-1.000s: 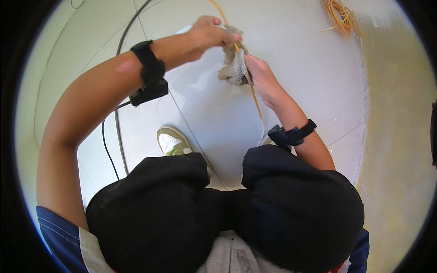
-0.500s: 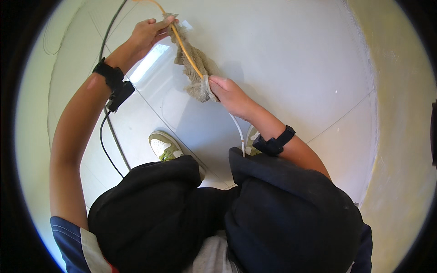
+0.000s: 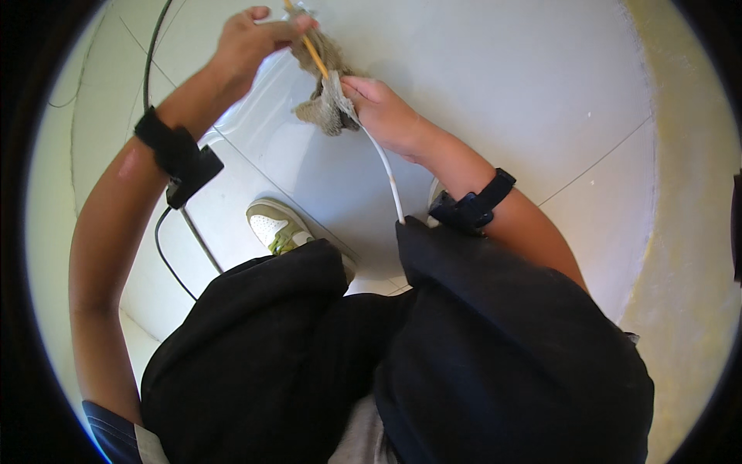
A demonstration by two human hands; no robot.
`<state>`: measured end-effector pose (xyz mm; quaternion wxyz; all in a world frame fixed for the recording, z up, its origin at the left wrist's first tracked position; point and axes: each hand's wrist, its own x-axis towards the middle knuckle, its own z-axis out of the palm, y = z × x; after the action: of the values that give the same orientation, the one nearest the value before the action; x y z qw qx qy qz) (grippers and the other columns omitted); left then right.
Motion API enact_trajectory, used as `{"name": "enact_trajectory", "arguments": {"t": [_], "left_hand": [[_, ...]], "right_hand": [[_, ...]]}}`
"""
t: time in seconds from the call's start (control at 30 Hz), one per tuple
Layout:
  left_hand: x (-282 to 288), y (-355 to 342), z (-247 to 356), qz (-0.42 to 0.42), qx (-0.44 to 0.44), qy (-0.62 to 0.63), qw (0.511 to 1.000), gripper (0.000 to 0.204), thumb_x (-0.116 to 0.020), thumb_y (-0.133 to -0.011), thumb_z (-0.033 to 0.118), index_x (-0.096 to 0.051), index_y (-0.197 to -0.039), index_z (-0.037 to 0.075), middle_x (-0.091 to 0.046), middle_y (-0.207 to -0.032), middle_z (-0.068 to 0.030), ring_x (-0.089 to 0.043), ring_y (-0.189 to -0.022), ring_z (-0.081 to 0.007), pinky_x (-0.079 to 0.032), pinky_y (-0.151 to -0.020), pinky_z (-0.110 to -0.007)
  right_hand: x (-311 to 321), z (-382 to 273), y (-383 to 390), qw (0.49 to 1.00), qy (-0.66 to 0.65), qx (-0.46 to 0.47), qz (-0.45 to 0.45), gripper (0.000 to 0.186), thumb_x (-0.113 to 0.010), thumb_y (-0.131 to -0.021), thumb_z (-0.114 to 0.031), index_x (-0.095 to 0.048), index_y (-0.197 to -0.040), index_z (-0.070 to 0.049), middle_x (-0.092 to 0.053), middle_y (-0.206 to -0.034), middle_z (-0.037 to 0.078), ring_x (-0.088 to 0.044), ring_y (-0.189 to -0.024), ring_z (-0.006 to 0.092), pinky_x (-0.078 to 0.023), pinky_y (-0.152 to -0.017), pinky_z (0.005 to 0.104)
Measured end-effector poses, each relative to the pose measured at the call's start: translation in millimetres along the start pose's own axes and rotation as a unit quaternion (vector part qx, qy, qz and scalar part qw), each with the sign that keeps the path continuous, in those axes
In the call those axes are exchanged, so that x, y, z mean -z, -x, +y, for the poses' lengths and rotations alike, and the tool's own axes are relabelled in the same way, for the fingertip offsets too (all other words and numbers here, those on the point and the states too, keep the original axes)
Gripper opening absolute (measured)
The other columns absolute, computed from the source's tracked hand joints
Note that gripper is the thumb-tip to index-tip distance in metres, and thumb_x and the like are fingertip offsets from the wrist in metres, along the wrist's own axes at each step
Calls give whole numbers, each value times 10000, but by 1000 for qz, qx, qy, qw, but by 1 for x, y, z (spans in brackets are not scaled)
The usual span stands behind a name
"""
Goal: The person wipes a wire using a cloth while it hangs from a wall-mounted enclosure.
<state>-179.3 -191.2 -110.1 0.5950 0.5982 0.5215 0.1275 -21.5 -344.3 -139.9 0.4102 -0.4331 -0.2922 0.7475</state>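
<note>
A thin cable runs away from me, orange-yellow on its far stretch (image 3: 316, 56) and white on its near stretch (image 3: 390, 174). Round it, in a fold of a brown, wet-looking rag (image 3: 323, 114), my right hand (image 3: 383, 116) is closed. The rest of the rag hangs below the cable and bunches between my hands. Farther off and to the left, my left hand (image 3: 259, 42) has its thumb stretched to the rag's far end beside the orange stretch, pinching there. Its other fingertips are partly hidden.
Pale glossy floor tiles (image 3: 495, 100) lie beneath, between a wall on the left and a yellowish wall (image 3: 688, 155) on the right. A black cable (image 3: 151, 58) runs along the left. My shoe (image 3: 278, 228) stands below, and my black-trousered knees (image 3: 255, 325) rise in front.
My right hand has moved away from me along the cable with the rag, closer to my left hand. The orange stretch between them is shorter, and more white cable shows behind.
</note>
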Motion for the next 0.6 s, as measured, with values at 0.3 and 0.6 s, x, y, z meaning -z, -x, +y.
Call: {"name": "enact_trajectory", "arguments": {"t": [0.3, 0.6], "left_hand": [[44, -33, -3, 112, 47, -57, 991, 252, -653, -834, 198, -444, -871, 62, -654, -976, -123, -592, -983, -172, -396, -994, -290], [-21, 17, 0, -100, 81, 49, 990, 281, -635, -849, 272, -465, -864, 50, -636, -999, -120, -581, -941, -134, -428, -924, -276]], "right_hand": [[19, -13, 10, 990, 120, -49, -61, 274, -352, -972, -166, -551, -1084, -14, -520, -820, -13, -427, -761, 78, -391, -724, 247], [14, -7, 2, 997, 38, -62, -7, 285, -373, -968, -175, -547, -1129, -18, -591, -937, 18, -517, -854, 82, -423, -784, 242]]}}
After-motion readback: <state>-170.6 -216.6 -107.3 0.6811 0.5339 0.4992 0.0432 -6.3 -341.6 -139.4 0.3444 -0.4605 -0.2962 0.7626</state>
